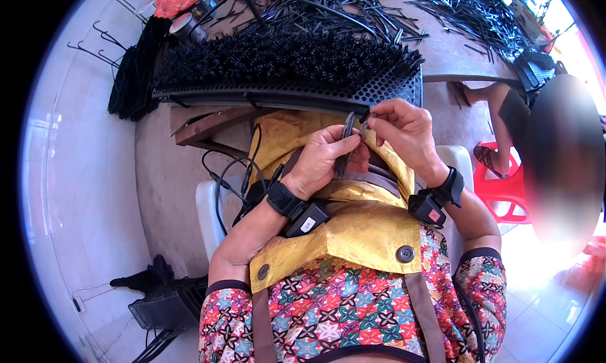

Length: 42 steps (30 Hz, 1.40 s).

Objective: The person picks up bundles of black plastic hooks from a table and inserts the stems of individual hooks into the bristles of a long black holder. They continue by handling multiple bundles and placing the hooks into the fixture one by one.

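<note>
My left hand (319, 156) is closed around a small bundle of slim dark strips (348, 126), which stick out above and below its thumb and fingers. Just to the right, my right hand (405, 130) pinches one thin dark piece (366, 124) between thumb and fingertips, close to the bundle. What exactly these strips are is too small to make out. Both hands hover over my lap, right below the front edge of a black perforated board (385, 85). A dense mass of black upright pieces (271, 63) fills most of the board's holes.
Loose black strips (454, 9) are heaped on the table (448, 57) behind the board. Black items hang from hooks (136, 79) at the left. Cables (221, 173) loop beside my left forearm. At the right, another person sits near a red plastic stool (502, 189).
</note>
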Motion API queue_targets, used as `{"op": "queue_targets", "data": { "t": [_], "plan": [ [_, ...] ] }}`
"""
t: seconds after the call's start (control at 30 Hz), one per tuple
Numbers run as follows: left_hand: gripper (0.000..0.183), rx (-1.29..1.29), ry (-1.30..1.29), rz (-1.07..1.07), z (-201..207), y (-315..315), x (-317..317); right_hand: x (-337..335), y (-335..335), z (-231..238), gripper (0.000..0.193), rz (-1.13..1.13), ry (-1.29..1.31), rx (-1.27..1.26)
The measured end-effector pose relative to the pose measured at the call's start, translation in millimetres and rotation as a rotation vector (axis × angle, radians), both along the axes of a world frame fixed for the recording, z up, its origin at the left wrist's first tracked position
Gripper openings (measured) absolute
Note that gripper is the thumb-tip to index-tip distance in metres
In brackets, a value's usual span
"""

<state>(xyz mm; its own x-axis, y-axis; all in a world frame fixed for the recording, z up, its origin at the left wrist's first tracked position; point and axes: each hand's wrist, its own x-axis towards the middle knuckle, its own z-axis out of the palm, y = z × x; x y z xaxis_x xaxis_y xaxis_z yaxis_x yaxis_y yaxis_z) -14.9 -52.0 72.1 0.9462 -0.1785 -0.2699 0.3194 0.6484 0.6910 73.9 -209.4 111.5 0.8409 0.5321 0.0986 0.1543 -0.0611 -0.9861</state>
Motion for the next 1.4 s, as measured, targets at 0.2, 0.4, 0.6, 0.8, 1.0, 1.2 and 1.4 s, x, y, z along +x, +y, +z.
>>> {"op": "queue_targets", "data": {
  "t": [0.2,0.4,0.6,0.8,1.0,1.2,1.4],
  "plan": [
    [0.02,-0.085,0.081,0.083,-6.7,0.9,2.4,47.1,-15.3,15.5,0.012,-0.343,-0.285,0.137],
    [0.022,-0.014,0.028,0.066,-18.3,5.3,1.7,72.9,-10.8,8.9,0.014,-0.44,-0.428,0.22],
    [0.015,-0.022,0.041,0.046,-13.2,5.2,2.0,79.3,-3.8,-2.7,0.016,-0.407,-0.743,-0.035],
    [0.015,-0.086,0.053,0.037,-13.9,6.0,1.8,85.2,5.6,2.7,0.014,-0.218,-1.125,-0.228],
    [0.019,-0.08,0.049,0.039,-13.5,5.5,2.1,86.4,9.3,3.1,0.009,-0.102,-1.148,-0.624],
    [0.017,-0.113,0.036,0.054,-4.5,1.2,2.5,31.2,5.7,10.5,0.017,0.046,-0.679,-0.33],
    [0.024,-0.066,-0.047,-0.031,3.5,-2.3,0.1,1.0,9.4,-1.8,0.021,0.132,0.051,-0.165]
  ]
}}
